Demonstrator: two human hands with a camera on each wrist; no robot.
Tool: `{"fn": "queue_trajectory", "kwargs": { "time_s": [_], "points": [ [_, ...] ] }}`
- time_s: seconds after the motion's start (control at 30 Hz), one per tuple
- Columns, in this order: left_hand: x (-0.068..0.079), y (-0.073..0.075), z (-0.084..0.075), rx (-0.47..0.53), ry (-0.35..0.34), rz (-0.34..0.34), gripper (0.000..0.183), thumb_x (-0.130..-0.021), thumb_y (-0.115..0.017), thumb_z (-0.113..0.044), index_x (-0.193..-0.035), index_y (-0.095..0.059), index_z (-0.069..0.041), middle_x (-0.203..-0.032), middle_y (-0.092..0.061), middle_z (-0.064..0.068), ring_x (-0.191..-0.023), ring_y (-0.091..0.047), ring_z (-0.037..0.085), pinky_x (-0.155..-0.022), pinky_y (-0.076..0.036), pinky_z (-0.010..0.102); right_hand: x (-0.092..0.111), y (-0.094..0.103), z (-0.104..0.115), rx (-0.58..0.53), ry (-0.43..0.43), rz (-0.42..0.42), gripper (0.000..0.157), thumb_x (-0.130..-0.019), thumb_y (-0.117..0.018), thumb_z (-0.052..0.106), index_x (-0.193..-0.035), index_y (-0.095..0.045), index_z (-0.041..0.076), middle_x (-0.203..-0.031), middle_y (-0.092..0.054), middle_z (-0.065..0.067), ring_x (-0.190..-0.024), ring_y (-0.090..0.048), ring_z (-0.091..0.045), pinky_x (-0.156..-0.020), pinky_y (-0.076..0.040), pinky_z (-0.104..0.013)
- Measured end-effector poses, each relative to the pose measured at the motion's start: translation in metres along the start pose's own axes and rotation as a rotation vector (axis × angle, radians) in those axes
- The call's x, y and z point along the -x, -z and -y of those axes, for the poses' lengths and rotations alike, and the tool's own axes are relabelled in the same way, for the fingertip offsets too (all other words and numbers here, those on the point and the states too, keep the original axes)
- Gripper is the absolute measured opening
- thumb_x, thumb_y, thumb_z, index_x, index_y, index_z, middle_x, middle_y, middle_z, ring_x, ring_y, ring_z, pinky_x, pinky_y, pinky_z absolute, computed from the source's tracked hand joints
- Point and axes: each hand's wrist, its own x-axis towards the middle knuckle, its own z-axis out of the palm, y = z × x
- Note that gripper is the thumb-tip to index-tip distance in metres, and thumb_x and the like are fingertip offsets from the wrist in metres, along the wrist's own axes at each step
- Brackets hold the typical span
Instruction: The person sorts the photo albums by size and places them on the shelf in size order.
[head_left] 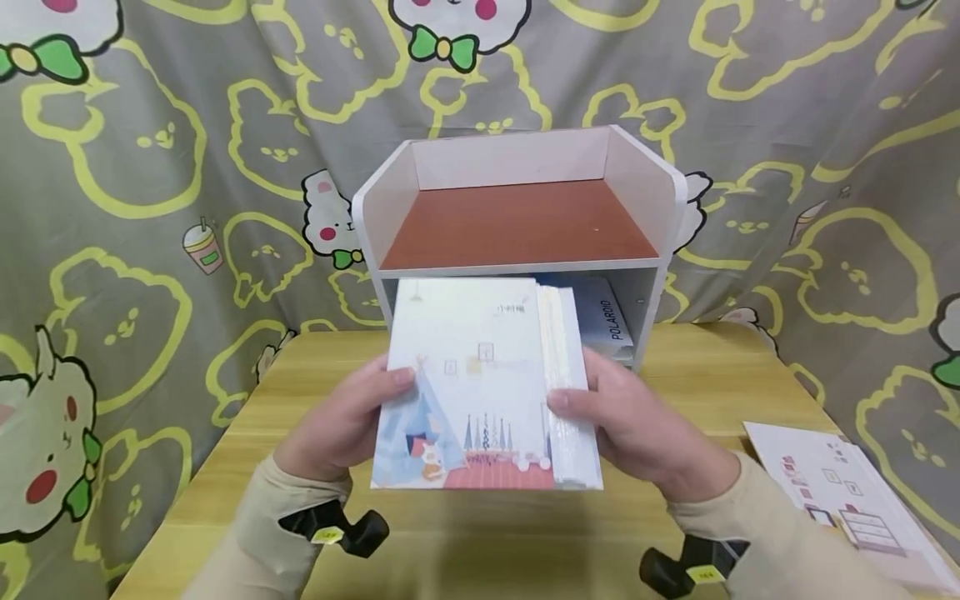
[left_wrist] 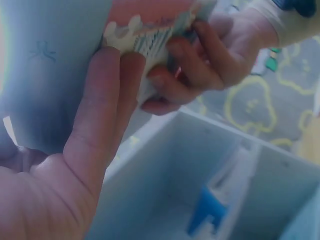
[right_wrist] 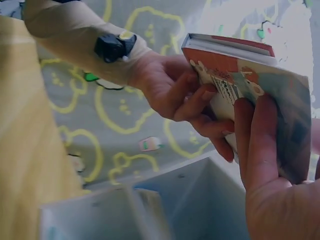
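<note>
From the head camera I see both hands gripping one book, held up over the table and in front of the shelf, where it hides much of the lower opening. The left hand pinches its left side, thumb on the front cover, and my left wrist view shows fingers pressed along the back. The right hand pinches the other side, its thumb on a pale strip beside the cover picture — I cannot tell whether that strip belongs to the book or is a separate piece.

The front faces me, with a blue tent printed at the lower left and a reddish band along the bottom. My right wrist view shows the page block between the covers.

Behind the book I make out a box marked POLAROID, in the right part of the lower opening. On the table to the right lies a second printed piece, well apart from the hands. Each sleeve carries a black device at the wrist — a yellow label on each — and a patterned curtain hangs behind everything.
</note>
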Motion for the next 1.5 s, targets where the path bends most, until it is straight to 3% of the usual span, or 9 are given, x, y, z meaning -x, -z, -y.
{"fn": "queue_trajectory", "kwargs": {
  "time_s": [0.23, 0.4, 0.53, 0.63, 0.73, 0.9, 1.0, 1.17, 1.5],
  "points": [
    [-0.010, 0.009, -0.016, 0.114, -0.170, -0.024, 0.040, -0.110, -0.042, -0.032, -0.138, -0.050, -0.004, -0.121, -0.067, 0.010, -0.107, -0.068, 0.019, -0.089, -0.057, 0.033, -0.033, -0.004, 0.023, 0.054, -0.013, -0.193, 0.046, -0.108, -0.048, 0.022, -0.148, -0.039, 0.003, -0.115, -0.070, -0.016, -0.093, -0.072, -0.022, -0.076, -0.060, -0.033],
    [-0.014, 0.015, -0.016, 0.273, -0.193, -0.101, 0.053, -0.110, -0.037, -0.039, -0.151, -0.037, -0.006, -0.138, -0.058, 0.013, -0.119, -0.062, 0.024, -0.099, -0.051, 0.036, -0.047, -0.006, 0.021, -0.140, 0.014, -0.244, 0.050, -0.110, -0.042, 0.033, -0.151, -0.038, 0.005, -0.134, -0.060, -0.017, -0.107, -0.067, -0.020, -0.088, -0.056, -0.030],
    [-0.009, 0.013, -0.017, 0.223, -0.228, -0.191, 0.056, -0.111, -0.032, -0.035, -0.158, -0.026, -0.004, -0.149, -0.046, 0.019, -0.125, -0.058, 0.028, -0.103, -0.049, 0.041, -0.053, -0.006, 0.019, -0.297, 0.070, -0.205, 0.053, -0.111, -0.038, 0.034, -0.154, -0.036, 0.004, -0.147, -0.049, -0.020, -0.120, -0.062, -0.023, -0.098, -0.052, -0.035],
    [-0.005, 0.004, -0.020, -0.020, -0.262, -0.319, 0.054, -0.112, -0.032, -0.031, -0.160, -0.024, -0.008, -0.155, -0.037, 0.018, -0.130, -0.053, 0.030, -0.104, -0.048, 0.041, -0.055, -0.005, 0.019, -0.343, 0.096, -0.178, 0.054, -0.111, -0.037, 0.035, -0.155, -0.034, 0.005, -0.152, -0.044, -0.020, -0.124, -0.060, -0.023, -0.102, -0.048, -0.036],
    [-0.002, -0.009, -0.022, -0.460, -0.340, -0.483, 0.053, -0.111, -0.036, -0.027, -0.161, -0.025, -0.012, -0.157, -0.034, 0.011, -0.137, -0.043, 0.027, -0.108, -0.044, 0.034, -0.055, -0.005, 0.020, -0.359, 0.111, -0.185, 0.055, -0.111, -0.036, 0.036, -0.156, -0.033, 0.006, -0.154, -0.042, -0.019, -0.125, -0.059, -0.024, -0.103, -0.046, -0.037],
    [-0.007, -0.028, -0.016, -1.353, -0.843, -0.672, 0.050, -0.106, -0.047, -0.033, -0.143, -0.051, 0.001, -0.152, -0.043, 0.018, -0.139, -0.040, 0.038, -0.114, -0.035, 0.048, -0.056, -0.007, 0.020, -0.354, 0.114, -0.230, 0.053, -0.111, -0.034, 0.035, -0.155, -0.035, 0.006, -0.152, -0.044, -0.018, -0.123, -0.060, -0.023, -0.102, -0.048, -0.038],
    [-0.012, -0.041, -0.008, -1.679, -1.059, -0.620, 0.042, -0.104, -0.050, -0.030, -0.128, -0.063, 0.002, -0.141, -0.053, 0.025, -0.132, -0.046, 0.045, -0.116, -0.028, 0.059, -0.057, -0.009, 0.021, -0.351, 0.133, -0.227, 0.053, -0.111, -0.032, 0.035, -0.155, -0.035, 0.005, -0.152, -0.043, -0.019, -0.124, -0.060, -0.023, -0.101, -0.049, -0.037],
    [-0.014, -0.049, 0.003, -1.903, -0.887, -0.442, 0.039, -0.099, -0.051, -0.020, -0.130, -0.067, -0.004, -0.144, -0.054, 0.020, -0.134, -0.047, 0.042, -0.116, -0.019, 0.066, -0.061, -0.008, 0.022, -0.342, 0.160, -0.228, 0.053, -0.112, -0.029, 0.035, -0.155, -0.035, 0.006, -0.152, -0.043, -0.019, -0.127, -0.058, -0.024, -0.101, -0.048, -0.036],
    [-0.027, -0.030, 0.009, -2.019, -0.600, -0.478, 0.057, -0.085, -0.068, -0.018, -0.140, -0.060, -0.007, -0.157, -0.037, 0.020, -0.143, -0.034, 0.040, -0.117, -0.016, 0.067, -0.054, 0.004, 0.016, -0.215, 0.111, -0.191, 0.058, -0.110, -0.031, 0.045, -0.156, -0.035, 0.010, -0.148, -0.047, -0.024, -0.128, -0.057, -0.034, -0.097, -0.052, -0.039]
  ]
}}
